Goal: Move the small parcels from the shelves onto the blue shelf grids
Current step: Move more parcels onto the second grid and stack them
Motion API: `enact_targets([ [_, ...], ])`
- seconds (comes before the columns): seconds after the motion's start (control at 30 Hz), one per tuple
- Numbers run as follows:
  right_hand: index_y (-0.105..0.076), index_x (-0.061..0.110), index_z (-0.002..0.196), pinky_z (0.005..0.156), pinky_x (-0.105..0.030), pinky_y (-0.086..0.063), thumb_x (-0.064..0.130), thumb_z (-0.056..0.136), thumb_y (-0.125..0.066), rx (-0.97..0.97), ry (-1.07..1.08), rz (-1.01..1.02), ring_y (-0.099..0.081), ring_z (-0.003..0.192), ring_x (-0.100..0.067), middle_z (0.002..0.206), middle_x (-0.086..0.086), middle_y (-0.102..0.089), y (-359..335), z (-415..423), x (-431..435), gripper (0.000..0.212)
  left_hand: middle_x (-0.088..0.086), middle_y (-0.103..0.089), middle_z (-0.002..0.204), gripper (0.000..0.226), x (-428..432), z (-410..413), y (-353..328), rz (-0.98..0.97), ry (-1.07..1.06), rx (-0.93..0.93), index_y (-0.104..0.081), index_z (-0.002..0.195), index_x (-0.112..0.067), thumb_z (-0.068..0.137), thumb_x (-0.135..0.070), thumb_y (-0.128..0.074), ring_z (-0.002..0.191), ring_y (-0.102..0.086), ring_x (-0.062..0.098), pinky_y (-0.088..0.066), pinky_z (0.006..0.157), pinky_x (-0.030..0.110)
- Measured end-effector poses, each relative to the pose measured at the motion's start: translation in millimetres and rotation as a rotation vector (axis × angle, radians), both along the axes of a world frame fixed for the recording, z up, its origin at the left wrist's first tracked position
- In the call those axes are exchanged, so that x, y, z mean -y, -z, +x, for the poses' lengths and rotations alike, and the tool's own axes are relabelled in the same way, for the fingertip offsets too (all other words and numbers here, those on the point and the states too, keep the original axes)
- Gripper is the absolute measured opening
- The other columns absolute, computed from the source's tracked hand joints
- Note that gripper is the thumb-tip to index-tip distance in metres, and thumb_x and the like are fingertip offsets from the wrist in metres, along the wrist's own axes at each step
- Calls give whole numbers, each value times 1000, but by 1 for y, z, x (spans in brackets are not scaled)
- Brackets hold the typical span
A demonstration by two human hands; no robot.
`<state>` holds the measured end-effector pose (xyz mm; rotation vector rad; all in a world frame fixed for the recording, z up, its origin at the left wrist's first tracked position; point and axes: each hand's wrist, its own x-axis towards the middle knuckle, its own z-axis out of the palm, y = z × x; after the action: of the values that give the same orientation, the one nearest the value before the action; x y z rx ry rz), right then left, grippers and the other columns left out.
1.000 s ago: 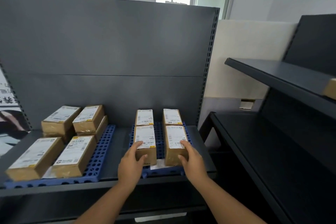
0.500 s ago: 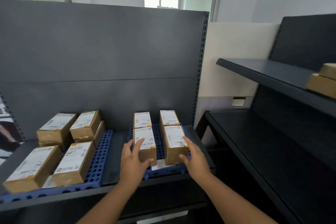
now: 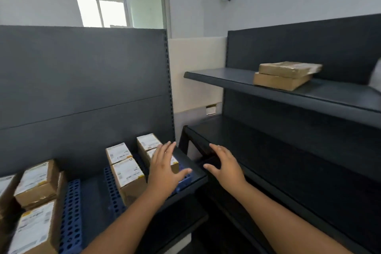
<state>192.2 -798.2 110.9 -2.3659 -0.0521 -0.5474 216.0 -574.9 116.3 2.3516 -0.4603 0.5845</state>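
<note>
Several brown labelled parcels (image 3: 127,175) lie on a blue shelf grid (image 3: 112,189) on the left shelf. More parcels (image 3: 38,181) sit on a second blue grid (image 3: 71,216) at the far left. Two flat brown parcels (image 3: 285,75) are stacked on the upper shelf (image 3: 226,80) of the right rack. My left hand (image 3: 164,168) hovers open over the right-hand parcels on the grid, partly hiding one. My right hand (image 3: 224,164) is open in the air between the two racks, holding nothing.
The left rack has a tall dark back panel (image 3: 82,88). The right rack's lower shelf (image 3: 268,150) is bare and dark. A white wall and a window (image 3: 121,0) lie behind. A gap separates the two racks.
Both hands have let go of the front parcels and lifted off them. The view has swung right and up, bringing the stacked parcels on the right rack into sight.
</note>
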Motion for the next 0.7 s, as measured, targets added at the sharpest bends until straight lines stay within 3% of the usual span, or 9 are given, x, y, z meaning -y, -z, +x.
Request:
enact_targets([
  [0.1,-34,40,144,110,-33,-36,49,82,-68,-3,127,-8,-34,138,-14,151,5,-36,-1,-38,30,71,-6,-26,157,98,35,-6,-1,6,139,-3,-29,150,-27,70,-70,-65,147,-17,19,-18,120,39],
  [0.23,-31,41,145,112,-32,-34,50,81,-69,-21,303,12,-32,139,-14,152,5,-34,0,-101,77,74,-6,-27,157,94,94,-28,-3,-3,329,-25,-28,150,-27,73,-58,-73,145,-21,18,-26,118,43],
  [0.57,-30,36,147,108,-26,-30,47,81,-70,-51,694,48,-30,140,-16,153,2,-31,-8,-270,185,78,-6,-32,154,90,245,-124,-7,-21,710,-67,-29,149,-32,75,-55,-73,141,-28,14,-33,114,38],
  [0.7,-35,34,146,107,-27,-37,47,79,-72,-39,819,68,-37,137,-18,149,0,-37,-9,-339,226,78,-5,-35,153,90,306,-174,-8,-14,822,-60,-32,148,-29,73,-53,-75,139,-32,14,-33,113,34],
])
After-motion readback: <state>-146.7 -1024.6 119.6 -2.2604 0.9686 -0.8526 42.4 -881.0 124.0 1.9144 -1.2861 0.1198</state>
